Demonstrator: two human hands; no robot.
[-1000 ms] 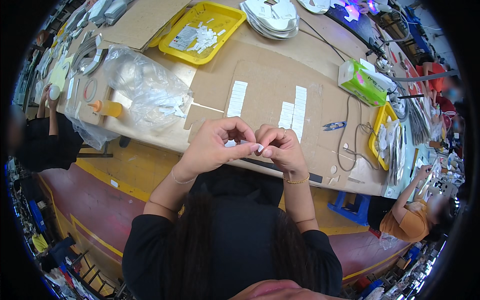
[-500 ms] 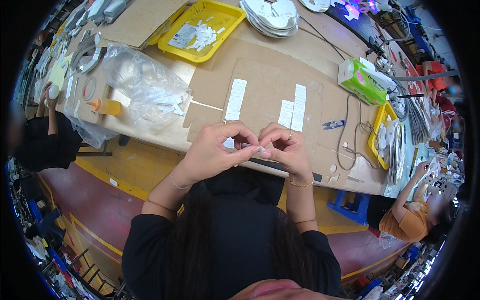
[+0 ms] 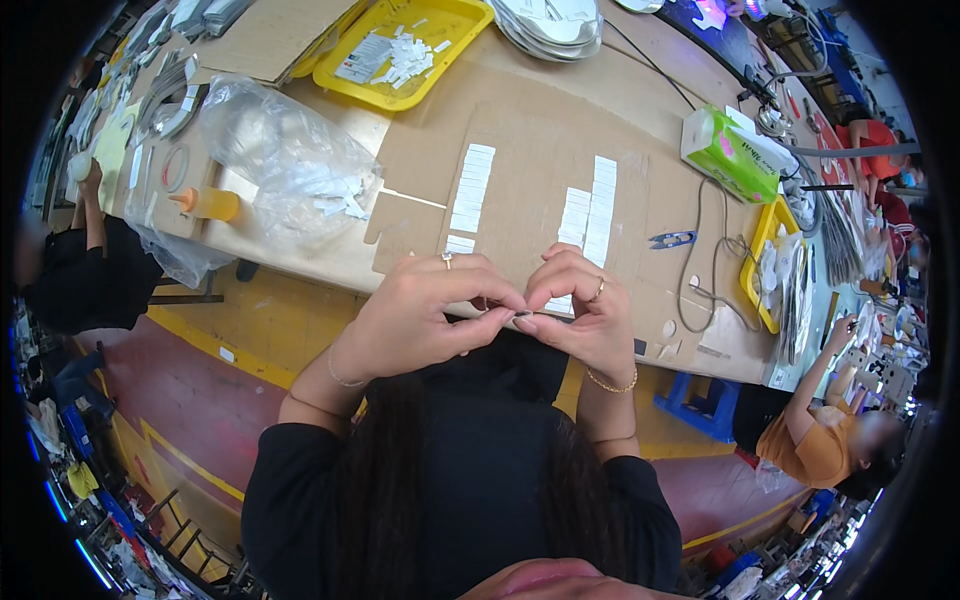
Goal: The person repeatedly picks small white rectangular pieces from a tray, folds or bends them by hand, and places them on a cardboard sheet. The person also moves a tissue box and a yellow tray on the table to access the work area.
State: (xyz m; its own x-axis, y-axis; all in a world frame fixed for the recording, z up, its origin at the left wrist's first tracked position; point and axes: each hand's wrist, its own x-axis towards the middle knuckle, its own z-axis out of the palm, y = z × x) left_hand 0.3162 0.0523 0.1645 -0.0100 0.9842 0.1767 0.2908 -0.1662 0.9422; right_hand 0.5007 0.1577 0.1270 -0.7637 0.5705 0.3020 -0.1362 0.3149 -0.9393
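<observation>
Fingertip to fingertip, my left hand (image 3: 432,308) and my right hand (image 3: 582,305) meet just over the table's near edge. Both are closed in a pinch on one small piece; it is mostly hidden, with only a thin greyish edge showing between the tips. Beyond them lies a flat sheet of brown cardboard (image 3: 530,150). On it a column of small white strips (image 3: 472,190) runs on the left, and two more columns of white strips (image 3: 599,210) lie side by side on the right, the nearest ones partly behind my right hand.
A yellow tray (image 3: 400,100) with loose white strips stands at the back left, near a clear plastic bag (image 3: 280,150) and an orange-yellow bottle (image 3: 212,204). To the right are thread snips (image 3: 672,240), a cable, a green tissue pack (image 3: 725,160) and another yellow tray (image 3: 757,285). Co-workers sit at both sides.
My hands have turned a little and the fingertips have drawn closer together. The white piece that showed between them is now mostly covered. The view has shifted slightly.
</observation>
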